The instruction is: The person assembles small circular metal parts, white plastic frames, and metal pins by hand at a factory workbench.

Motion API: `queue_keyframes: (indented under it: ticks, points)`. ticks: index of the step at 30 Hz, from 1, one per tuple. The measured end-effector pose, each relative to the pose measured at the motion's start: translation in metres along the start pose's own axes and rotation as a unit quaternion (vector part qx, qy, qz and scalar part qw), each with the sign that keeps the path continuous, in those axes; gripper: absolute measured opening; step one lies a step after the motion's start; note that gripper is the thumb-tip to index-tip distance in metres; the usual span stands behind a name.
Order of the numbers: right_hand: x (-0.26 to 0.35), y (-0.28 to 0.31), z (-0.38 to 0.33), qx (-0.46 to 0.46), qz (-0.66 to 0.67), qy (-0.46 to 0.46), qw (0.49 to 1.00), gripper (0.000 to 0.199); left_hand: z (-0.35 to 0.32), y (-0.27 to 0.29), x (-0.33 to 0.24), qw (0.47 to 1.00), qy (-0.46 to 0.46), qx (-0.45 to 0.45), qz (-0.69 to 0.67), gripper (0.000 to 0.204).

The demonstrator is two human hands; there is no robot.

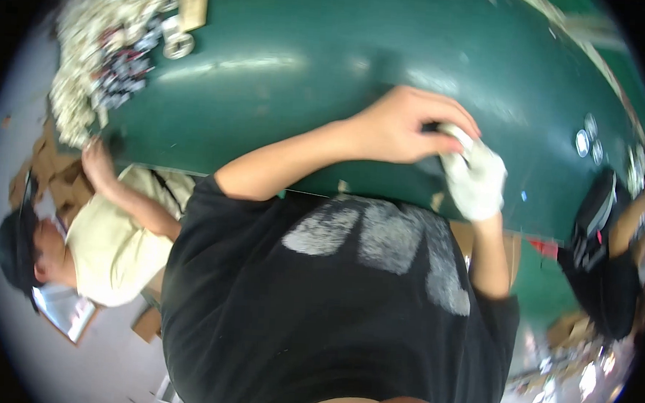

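My bare left hand [399, 129] reaches across in front of my chest, above the green table [269, 104]. Its thumb and fingers close around the finger end of the white glove [477, 182] worn on my right hand. That gloved hand points away from me, its wrist bare below the cuff. The glove's finger end is partly covered by my left hand and blurred, so how the right fingers are bent does not show. Whether a small white piece is also between the hands, I cannot make out.
At the far left lies a big heap of whitish pieces [90, 36] with a dark pile [125, 74] and a cardboard piece [194, 3]. A person in a cream shirt [120, 235] reaches there. Round silvery pieces [582, 143] and a dark bag [596, 208] are at right.
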State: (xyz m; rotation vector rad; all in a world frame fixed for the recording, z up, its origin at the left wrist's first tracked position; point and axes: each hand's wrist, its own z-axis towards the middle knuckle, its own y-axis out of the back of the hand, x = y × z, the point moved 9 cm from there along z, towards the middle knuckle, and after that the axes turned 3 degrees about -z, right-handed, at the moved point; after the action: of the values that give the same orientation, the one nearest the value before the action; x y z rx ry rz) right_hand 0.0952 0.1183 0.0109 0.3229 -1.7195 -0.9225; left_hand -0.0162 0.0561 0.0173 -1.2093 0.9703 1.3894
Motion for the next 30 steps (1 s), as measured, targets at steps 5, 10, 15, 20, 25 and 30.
queue_keyframes:
  ticks: [5,10,15,20,25,30]
  points:
    - [-0.025,0.007,-0.009,0.014,0.011,-0.114,0.993,0.027,0.014,0.009,-0.018,0.993,0.006,0.017,0.114,0.021]
    - [-0.052,0.018,-0.008,-0.146,0.258,-0.138,0.945,0.031,0.079,0.118,0.046,0.957,0.218,-0.193,-0.004,0.031]
    - [-0.047,0.014,-0.009,-0.129,0.248,-0.125,0.952,0.028,0.1,0.184,0.008,0.92,0.065,-0.324,-0.212,0.04]
    - [-0.038,0.02,-0.006,-0.119,0.234,-0.156,0.952,0.024,-0.03,0.232,-0.056,0.827,0.049,-0.423,0.368,0.02]
    - [-0.031,0.025,-0.001,-0.109,0.183,-0.116,0.97,0.021,-0.172,0.278,-0.089,0.423,0.162,-0.434,0.779,0.071]
    - [-0.055,0.087,0.009,-0.246,-0.038,-0.091,0.964,0.026,-0.213,0.288,-0.054,0.583,0.204,-0.458,0.64,0.05]
